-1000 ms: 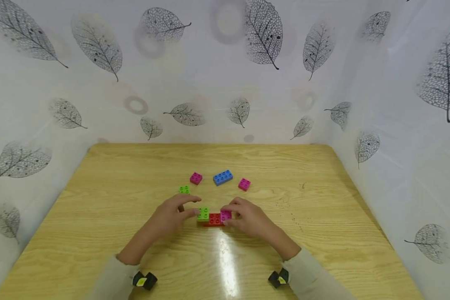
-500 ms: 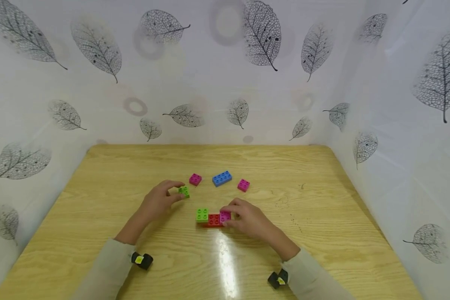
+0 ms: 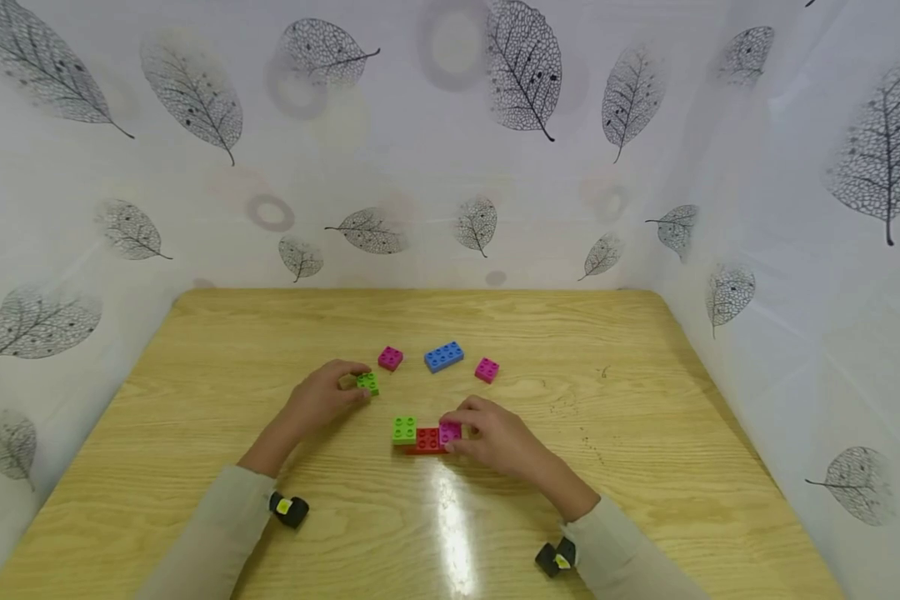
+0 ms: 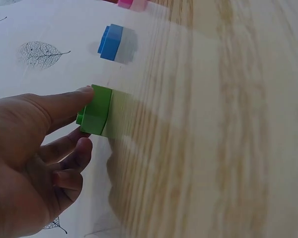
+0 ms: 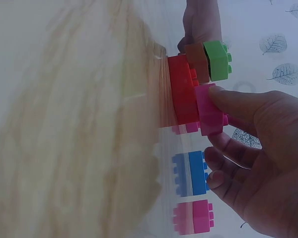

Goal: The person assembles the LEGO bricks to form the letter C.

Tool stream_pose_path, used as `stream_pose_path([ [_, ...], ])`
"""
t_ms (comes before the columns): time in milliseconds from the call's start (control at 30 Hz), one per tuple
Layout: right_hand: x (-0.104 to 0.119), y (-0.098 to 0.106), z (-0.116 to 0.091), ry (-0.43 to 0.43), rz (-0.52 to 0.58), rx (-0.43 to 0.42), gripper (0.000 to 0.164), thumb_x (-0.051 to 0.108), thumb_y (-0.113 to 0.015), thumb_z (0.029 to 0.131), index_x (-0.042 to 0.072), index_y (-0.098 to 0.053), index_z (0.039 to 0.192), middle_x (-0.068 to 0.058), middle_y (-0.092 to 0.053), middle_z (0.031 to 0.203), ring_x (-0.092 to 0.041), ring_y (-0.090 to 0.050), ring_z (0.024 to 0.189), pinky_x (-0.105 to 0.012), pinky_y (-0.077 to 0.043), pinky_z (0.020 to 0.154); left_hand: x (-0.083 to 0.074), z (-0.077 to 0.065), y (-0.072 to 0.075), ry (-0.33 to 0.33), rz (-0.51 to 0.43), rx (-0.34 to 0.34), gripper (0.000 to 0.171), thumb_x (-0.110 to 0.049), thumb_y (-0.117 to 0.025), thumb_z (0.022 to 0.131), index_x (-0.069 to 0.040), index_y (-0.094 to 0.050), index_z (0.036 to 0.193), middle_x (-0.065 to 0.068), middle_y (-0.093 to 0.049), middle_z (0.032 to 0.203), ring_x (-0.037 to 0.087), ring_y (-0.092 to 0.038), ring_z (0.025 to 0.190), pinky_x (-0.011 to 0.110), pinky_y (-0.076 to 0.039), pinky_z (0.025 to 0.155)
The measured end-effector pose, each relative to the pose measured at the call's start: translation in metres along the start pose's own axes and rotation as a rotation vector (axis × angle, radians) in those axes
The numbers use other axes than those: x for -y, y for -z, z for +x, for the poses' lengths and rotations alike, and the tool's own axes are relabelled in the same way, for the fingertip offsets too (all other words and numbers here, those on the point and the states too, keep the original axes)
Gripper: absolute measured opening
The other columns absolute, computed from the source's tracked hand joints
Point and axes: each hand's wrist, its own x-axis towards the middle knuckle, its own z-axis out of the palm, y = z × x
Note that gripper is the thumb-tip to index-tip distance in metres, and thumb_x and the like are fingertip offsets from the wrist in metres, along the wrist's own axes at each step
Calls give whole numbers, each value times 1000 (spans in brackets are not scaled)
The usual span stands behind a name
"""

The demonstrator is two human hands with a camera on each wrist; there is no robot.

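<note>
Pinching the loose green block (image 3: 368, 385) by opposite sides with my left hand (image 3: 321, 398), nearer the left edge of the table (image 3: 195, 375) than the red block (image 3: 427, 439), I grip the pink block (image 3: 449, 433) atop its right end with my right hand (image 3: 504, 438), apparently to steady it.

My right hand (image 3: 498, 435) covers part of the pink brick (image 3: 450, 432), which hides 1 end of the red brick (image 3: 427, 439). My left hand (image 3: 322, 400) covers edges of the loose green brick (image 3: 367, 383). From above, the stacked green brick (image 3: 404, 430) all but hides the brownish brick (image 5: 197, 62). The near edge of the table (image 3: 682, 517) and my 2 sleeves (image 3: 210, 529) are cut off. Specks (image 3: 587, 440) toward the table's right edge are too small to tell; in the left wrist view a pink piece (image 4: 132, 4) is cut off
</note>
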Motion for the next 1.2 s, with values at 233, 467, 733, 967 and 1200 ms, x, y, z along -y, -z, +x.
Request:
stream_pose_path([
  [233,-1,-1,0,5,1,-4,35,30,-74,93,19,-71,126,4,-63,111,-12,-59,92,-26,-49,74,2,1,0,0,27,8,45,-28,-71,95,-15,-62,138,15,-57,143,40,-49,135,64,-40,105],
  [467,-2,-1,-1,6,5,-1,36,31,-74,93,19,-70,127,5,-63,111,-11,-59,91,-25,-49,73,1,-1,0,-3,16,7,45,-28,-70,96,-16,-62,138,14,-59,141,39,-53,131,62,-42,102],
  [733,-1,0,-1,-6,22,14,37,31,-73,93,19,-70,128,5,-63,113,-12,-60,92,-26,-49,74,-7,-11,2,12,-57,0,44,-28,-71,95,-17,-63,137,10,-61,136,21,-59,90,37,-49,71],
  [967,-2,-1,0,-8,24,21,37,31,-73,94,19,-69,129,4,-62,113,-11,-59,93,-26,-49,75,-17,-25,1,-8,-110,6,44,-28,-72,95,-18,-62,137,6,-62,133,18,-54,80,33,-47,63],
  [1200,-3,0,-1,-18,47,20,38,30,-73,94,18,-69,130,4,-61,112,-11,-59,91,-25,-48,73,-31,-39,4,-57,-126,-4,43,-34,-71,94,-22,-63,135,1,-63,126,19,-52,83,32,-45,63],
])
